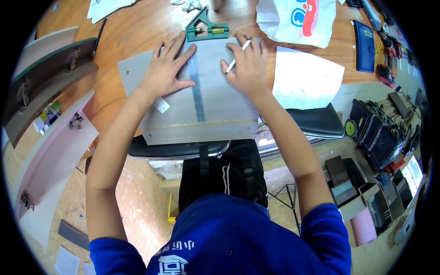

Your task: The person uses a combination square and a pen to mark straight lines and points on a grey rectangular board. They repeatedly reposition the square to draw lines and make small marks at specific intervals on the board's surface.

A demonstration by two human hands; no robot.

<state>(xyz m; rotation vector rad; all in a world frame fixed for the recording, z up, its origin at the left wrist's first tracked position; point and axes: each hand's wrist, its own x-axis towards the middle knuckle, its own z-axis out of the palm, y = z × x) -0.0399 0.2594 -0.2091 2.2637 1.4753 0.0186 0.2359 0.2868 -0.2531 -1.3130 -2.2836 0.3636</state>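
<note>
A grey board (227, 101) lies on the wooden table in front of me, its near edge stepped in layers. On it rests a combination square, with its green head (220, 32) at the far edge and its steel blade (197, 98) running toward me. My left hand (165, 71) is open, fingers spread, pressing on the board and the blade's left side. My right hand (251, 68) lies to the right of the blade, holding a slim white pen (238, 57) between thumb and fingers. A small white label (161, 105) is on the board below my left hand.
Right of the board are a sheet of paper (305, 75), a white plastic bag (279, 20) and a dark blue notebook (364, 46). Panels with hinges (50, 142) stand at the left. A black chair seat (316, 121) and boxes of boards (362, 192) are lower right.
</note>
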